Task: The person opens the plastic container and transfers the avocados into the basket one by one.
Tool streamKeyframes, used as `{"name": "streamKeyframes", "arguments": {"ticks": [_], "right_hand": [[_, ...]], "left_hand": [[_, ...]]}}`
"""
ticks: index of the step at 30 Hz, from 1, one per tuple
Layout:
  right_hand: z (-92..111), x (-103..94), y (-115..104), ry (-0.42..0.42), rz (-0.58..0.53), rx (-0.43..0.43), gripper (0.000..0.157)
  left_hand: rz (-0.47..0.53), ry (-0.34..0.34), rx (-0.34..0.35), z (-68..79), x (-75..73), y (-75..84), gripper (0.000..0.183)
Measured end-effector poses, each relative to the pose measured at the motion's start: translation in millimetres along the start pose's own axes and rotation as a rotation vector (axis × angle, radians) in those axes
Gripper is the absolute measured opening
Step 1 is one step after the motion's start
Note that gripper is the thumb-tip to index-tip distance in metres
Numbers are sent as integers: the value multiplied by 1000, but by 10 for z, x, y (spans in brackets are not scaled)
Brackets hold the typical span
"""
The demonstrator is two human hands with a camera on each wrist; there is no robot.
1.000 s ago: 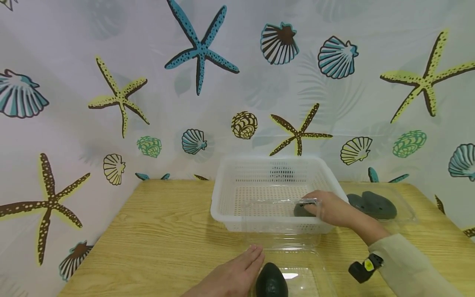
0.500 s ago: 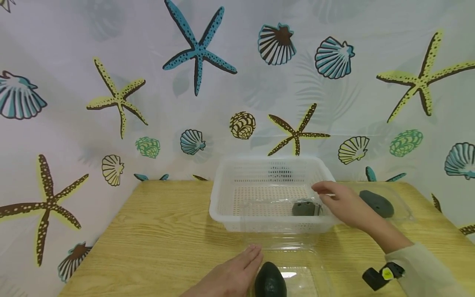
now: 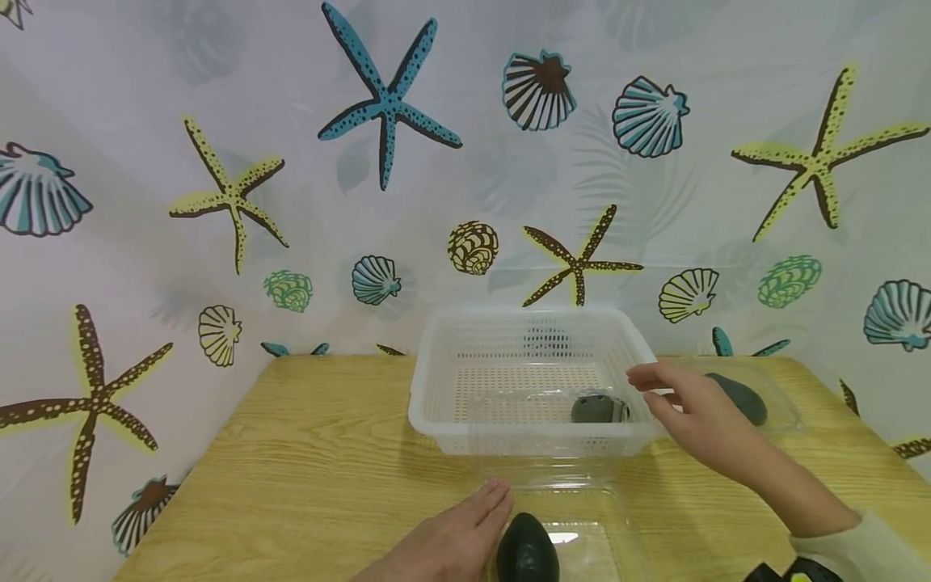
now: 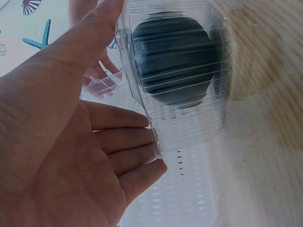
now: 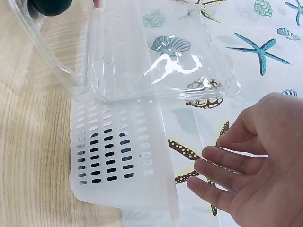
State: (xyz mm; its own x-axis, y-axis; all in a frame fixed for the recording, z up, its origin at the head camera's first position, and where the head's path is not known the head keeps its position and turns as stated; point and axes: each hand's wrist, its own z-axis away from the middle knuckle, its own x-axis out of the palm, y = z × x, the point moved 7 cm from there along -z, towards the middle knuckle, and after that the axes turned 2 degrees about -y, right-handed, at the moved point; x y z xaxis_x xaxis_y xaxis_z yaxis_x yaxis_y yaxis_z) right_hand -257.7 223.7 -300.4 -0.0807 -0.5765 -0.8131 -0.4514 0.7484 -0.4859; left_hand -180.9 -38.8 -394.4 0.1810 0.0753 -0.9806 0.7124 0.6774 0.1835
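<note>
Head view count: two clear plastic containers, one white basket (image 3: 451,427), three dark pieces. Green avocado-shaped one (image 3: 528,550) sits in the near clamshell box (image 3: 589,554), a grey one (image 3: 591,409) is in the basket at 12 o'clock from it, another grey one (image 3: 745,400) in the tray (image 3: 789,414) at 2. Left hand (image 3: 454,529) at the green one's 9, fingers straight; only the left wrist cam shows its palm and fingertips against the box wall. Right hand (image 3: 694,416) grips nothing, fingers loosely bent

A raised clear lid (image 3: 549,440) fronts the basket (image 3: 449,438); above is free.
</note>
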Motion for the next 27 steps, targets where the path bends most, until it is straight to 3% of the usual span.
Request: {"name": "streamKeyframes", "arguments": {"ticks": [18, 27], "right_hand": [[375, 8, -109, 40, -30, 46, 16], [528, 48, -160, 77, -22, -10, 16]], "left_hand": [[-1, -10, -50, 2, 23, -14, 100], [0, 6, -34, 5, 7, -9, 100]]}}
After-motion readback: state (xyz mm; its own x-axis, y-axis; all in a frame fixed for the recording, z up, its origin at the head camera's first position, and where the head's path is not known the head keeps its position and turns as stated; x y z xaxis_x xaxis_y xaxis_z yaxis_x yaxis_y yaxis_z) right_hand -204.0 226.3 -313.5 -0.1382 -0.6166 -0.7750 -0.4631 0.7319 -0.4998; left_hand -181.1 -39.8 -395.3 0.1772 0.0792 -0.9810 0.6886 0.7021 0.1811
